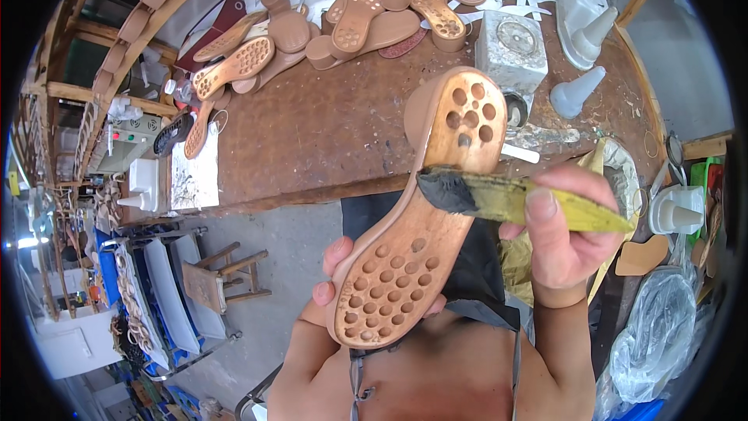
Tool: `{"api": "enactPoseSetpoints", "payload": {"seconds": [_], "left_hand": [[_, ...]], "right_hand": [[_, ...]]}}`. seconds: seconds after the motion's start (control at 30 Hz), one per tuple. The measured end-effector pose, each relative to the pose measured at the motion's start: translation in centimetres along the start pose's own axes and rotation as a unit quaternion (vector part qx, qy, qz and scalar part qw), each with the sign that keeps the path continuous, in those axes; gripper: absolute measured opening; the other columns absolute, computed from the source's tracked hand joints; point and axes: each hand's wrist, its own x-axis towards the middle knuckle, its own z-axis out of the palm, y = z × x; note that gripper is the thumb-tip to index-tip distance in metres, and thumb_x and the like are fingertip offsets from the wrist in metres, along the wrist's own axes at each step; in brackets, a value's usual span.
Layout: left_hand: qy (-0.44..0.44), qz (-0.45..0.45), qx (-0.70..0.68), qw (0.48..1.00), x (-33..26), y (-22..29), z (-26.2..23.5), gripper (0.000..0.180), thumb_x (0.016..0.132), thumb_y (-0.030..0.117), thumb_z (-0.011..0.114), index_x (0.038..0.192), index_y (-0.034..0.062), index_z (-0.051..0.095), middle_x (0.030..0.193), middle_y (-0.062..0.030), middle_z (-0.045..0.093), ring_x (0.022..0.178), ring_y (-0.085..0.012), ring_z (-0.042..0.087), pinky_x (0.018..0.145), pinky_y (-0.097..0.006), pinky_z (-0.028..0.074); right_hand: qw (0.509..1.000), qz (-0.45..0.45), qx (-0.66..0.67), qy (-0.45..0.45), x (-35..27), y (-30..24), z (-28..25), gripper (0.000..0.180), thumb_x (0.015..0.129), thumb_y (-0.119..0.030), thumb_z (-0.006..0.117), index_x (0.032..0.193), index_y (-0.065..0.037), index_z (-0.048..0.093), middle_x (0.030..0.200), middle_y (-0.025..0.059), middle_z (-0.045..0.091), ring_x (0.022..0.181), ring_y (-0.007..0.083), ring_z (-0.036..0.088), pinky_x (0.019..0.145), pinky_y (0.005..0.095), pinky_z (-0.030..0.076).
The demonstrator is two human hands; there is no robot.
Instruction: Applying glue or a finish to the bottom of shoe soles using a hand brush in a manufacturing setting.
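Observation:
In front of me a tan shoe sole (425, 245) with a raised heel is held up, its hollowed side toward me. Round holes dot its forefoot and its heel. My left hand (336, 257) grips the forefoot end from behind, with fingertips showing at the left edge and a little of the hand at the right. My right hand (567, 238) pinches the yellow handle of a flat brush (502, 199). The brush's dark bristles lie across the sole's narrow waist, over its left edge. Whether the bristles press on the surface is hard to tell.
A brown worktable (312, 129) carries a heap of similar soles (362, 12) at the back. Right of them stand a stained whitish box (510, 51) and a pale cone-shaped nozzle (576, 92). A wooden stool (222, 277) and a rack (167, 296) are at left, a clear plastic bag (654, 335) at lower right.

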Motion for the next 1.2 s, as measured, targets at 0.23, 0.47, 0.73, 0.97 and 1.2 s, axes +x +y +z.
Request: {"api": "enactPoseSetpoints", "payload": {"seconds": [0.23,0.47,0.73,0.97,1.2], "left_hand": [[-0.002,0.079,0.047,0.996,0.4,-0.9,0.9,0.075,0.071,0.065,0.058,0.133,0.027,0.04,0.139,-0.0046,0.037,0.126,-0.0379,0.032,0.102,-0.056,0.03],[-0.103,-0.018,-0.116,0.988,3.4,0.6,0.8,0.086,0.071,0.056,0.057,0.132,-0.0005,0.037,0.125,-0.0224,0.048,0.106,-0.0389,0.054,0.092,-0.047,0.046],[-0.263,-0.087,-0.051,0.96,6.4,2.5,-0.6,0.091,0.069,0.065,0.048,0.133,0.0024,0.036,0.125,-0.0211,0.048,0.107,-0.0337,0.053,0.091,-0.044,0.044],[-0.191,-0.1,0.082,0.973,5.2,2.6,0.9,0.085,0.071,0.065,0.048,0.132,0.0065,0.038,0.125,-0.0182,0.048,0.108,-0.0316,0.053,0.087,-0.045,0.046],[-0.26,-0.07,0.088,0.959,5.8,2.6,0.1,0.087,0.072,0.061,0.049,0.137,0.0066,0.031,0.126,-0.0194,0.047,0.111,-0.0295,0.052,0.094,-0.044,0.042]], "right_hand": [[0.999,-0.001,-0.048,-0.02,-1.9,0.3,1.2,0.022,0.079,0.004,0.063,0.099,0.005,0.054,0.07,0.0096,0.06,0.055,0.0105,0.058,0.047,0.0217,0.044],[0.994,-0.034,-0.085,-0.057,-2.8,0.8,2.5,0.028,0.074,0.006,0.066,0.099,0.004,0.054,0.068,0.0124,0.062,0.05,0.0172,0.059,0.045,0.025,0.045],[0.989,-0.039,-0.073,-0.124,-3.1,0.5,3.6,0.027,0.072,0.005,0.066,0.097,0.003,0.055,0.065,0.0115,0.062,0.047,0.0197,0.058,0.043,0.0283,0.045],[0.996,0.069,0.005,-0.05,-0.8,0.5,3.3,0.019,0.083,0.002,0.058,0.101,0.006,0.054,0.075,0.013,0.062,0.052,0.0112,0.058,0.044,0.0206,0.045],[0.998,0.014,0.007,-0.067,-2.2,0.4,3.8,0.018,0.081,0.003,0.06,0.098,0.006,0.056,0.073,0.0127,0.063,0.05,0.0094,0.056,0.043,0.0183,0.042]]}}
